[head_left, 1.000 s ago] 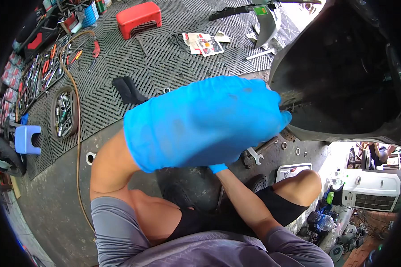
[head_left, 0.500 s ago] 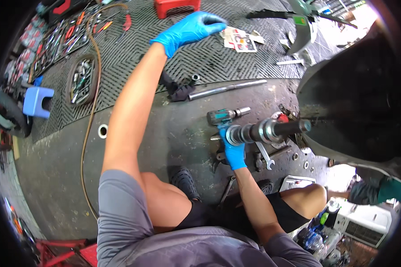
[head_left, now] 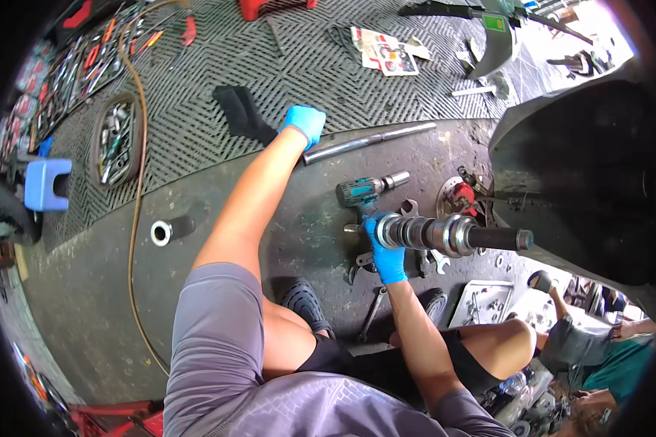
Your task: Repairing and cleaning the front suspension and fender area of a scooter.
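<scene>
My right hand (head_left: 388, 255), in a blue glove, grips the left end of a metal shaft (head_left: 430, 234). Bright rings and a dark ribbed section are stacked along it; its dark end points right. Just beyond lies a teal and black cordless impact wrench (head_left: 358, 192) with a long socket. My left hand (head_left: 304, 124), also gloved in blue, is down at the mat's edge with its fingers closed. It lies beside a black cloth (head_left: 244, 113) and the end of a steel pipe (head_left: 372, 142). Whatever the left fingers hold is hidden beneath the hand.
A black curved body panel (head_left: 568, 175) fills the right side. Open-end wrenches (head_left: 440, 262) and a metal tray (head_left: 481, 303) lie on the floor. At left are a parts basin (head_left: 137, 153), a blue stool (head_left: 45, 185), a hose (head_left: 140, 182) and a metal sleeve (head_left: 162, 233). Another person (head_left: 623, 371) sits lower right.
My left hand has come down from above the mat to its near edge and closed, covering the spot where a small metal ring lay. The shaft's free end has shifted right and nearer.
</scene>
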`<state>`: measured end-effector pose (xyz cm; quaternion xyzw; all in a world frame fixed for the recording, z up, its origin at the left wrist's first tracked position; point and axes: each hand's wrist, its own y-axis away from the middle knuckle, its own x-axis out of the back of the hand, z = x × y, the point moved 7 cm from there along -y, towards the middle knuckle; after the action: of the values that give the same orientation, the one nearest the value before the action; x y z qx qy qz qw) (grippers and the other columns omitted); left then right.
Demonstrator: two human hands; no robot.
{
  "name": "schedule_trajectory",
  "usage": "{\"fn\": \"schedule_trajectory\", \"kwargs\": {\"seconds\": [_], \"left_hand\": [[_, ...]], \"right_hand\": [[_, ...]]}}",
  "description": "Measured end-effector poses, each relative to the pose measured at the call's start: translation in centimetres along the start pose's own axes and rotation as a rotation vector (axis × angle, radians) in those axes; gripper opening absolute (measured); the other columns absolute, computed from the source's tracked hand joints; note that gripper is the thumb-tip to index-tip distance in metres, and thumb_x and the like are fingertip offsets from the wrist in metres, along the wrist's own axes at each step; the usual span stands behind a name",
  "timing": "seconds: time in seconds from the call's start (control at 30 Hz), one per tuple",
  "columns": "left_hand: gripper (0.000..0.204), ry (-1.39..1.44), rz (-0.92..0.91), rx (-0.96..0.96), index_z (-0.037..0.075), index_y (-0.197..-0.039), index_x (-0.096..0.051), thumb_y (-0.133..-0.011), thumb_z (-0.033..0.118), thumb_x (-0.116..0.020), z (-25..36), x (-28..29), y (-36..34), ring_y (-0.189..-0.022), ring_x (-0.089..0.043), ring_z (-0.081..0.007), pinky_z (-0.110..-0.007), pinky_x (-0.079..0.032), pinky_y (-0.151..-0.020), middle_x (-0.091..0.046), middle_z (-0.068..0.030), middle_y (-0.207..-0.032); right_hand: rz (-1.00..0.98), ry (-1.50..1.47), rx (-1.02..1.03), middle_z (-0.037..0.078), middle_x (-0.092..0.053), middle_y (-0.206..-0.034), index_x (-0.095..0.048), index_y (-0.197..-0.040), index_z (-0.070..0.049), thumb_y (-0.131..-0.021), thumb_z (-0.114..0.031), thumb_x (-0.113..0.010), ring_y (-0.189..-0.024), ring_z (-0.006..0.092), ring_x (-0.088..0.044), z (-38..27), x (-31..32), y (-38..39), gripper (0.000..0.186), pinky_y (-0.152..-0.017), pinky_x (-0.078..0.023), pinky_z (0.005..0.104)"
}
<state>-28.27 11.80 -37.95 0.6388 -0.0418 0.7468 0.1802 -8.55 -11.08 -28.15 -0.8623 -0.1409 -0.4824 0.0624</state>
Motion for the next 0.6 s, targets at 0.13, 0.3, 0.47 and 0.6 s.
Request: {"fn": "schedule_trajectory", "kwargs": {"seconds": [0.13, 0.3, 0.47, 0.6], "left_hand": [[0.034, 0.056, -0.126, -0.032, 0.008, -0.099, -0.074, -0.075, 0.028, -0.061, 0.8, -1.2, -3.3, -0.095, -0.069, -0.0349, -0.047, -0.055, -0.082, -0.07, -0.0189, -0.103], [0.047, 0.269, -0.248, -0.021, 0.002, -0.103, -0.071, -0.074, 0.038, -0.064, 0.4, 0.1, -5.4, -0.1, -0.067, -0.037, -0.048, -0.054, -0.085, -0.067, -0.0228, -0.109], [0.042, 0.716, -0.093, -0.042, 0.003, -0.093, -0.071, -0.086, 0.044, -0.063, -0.4, 2.6, -7.4, -0.079, -0.068, -0.0265, -0.04, -0.054, -0.07, -0.07, -0.0141, -0.083], [0.035, 1.416, -0.147, -0.345, 0.006, -0.096, -0.064, -0.097, 0.041, -0.056, 7.0, 14.4, -4.6, -0.065, -0.057, -0.0097, -0.026, -0.05, -0.061, -0.058, -0.0009, -0.074]], "right_hand": [[0.063, -0.295, -0.242, 0.004, -0.064, -0.089, -0.063, -0.091, -0.004, -0.09, -0.017, -0.067, -0.081, 0.0163, -0.06, -0.9, 0.9, 0.3, 0.013, -0.072, -0.048, 0.0346], [0.16, -0.808, -0.585, 0.002, -0.066, -0.075, -0.065, -0.089, -0.005, -0.085, -0.019, -0.075, -0.071, 0.0144, -0.06, -3.1, 5.5, 3.0, 0.018, -0.065, -0.049, 0.0331], [0.358, -0.77, -0.47, -0.002, -0.056, -0.066, -0.062, -0.082, -0.006, -0.085, -0.015, -0.076, -0.056, 0.008, -0.051, -2.3, 13.0, 3.6, 0.017, -0.05, -0.04, 0.0266], [0.165, -0.526, -0.537, -0.002, -0.062, -0.073, -0.064, -0.084, -0.005, -0.08, -0.014, -0.08, -0.059, 0.0066, -0.052, 0.2, 18.6, 5.9, 0.018, -0.054, -0.044, 0.026]]}}
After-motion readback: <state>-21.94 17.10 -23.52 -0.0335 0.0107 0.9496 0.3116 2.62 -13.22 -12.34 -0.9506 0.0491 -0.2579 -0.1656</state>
